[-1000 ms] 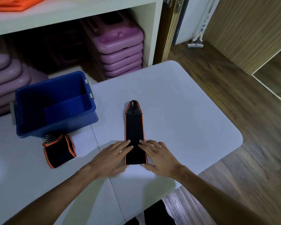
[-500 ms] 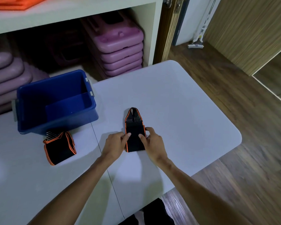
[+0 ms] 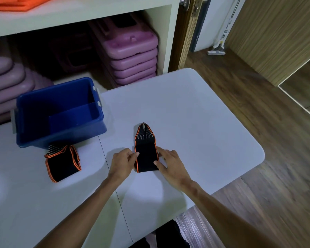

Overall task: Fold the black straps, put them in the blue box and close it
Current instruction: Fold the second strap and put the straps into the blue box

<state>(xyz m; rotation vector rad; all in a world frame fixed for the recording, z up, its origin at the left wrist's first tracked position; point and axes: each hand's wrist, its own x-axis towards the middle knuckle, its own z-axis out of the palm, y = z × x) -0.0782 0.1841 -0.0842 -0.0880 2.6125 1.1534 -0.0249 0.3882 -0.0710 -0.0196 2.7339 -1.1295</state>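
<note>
Fingers of both hands now pinching folded black strap edges, strap shorter than before

Dim bluish light, soft shadows beneath the forearms, wide-angle bending and blur toward the edges.

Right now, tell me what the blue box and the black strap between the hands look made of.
Open blue box: likely moulded plastic, smooth with a faint sheen and rounded rim. Orange-edged black strap: seemingly soft matte fabric, folded flat, ribbed at its tapered end.
</note>
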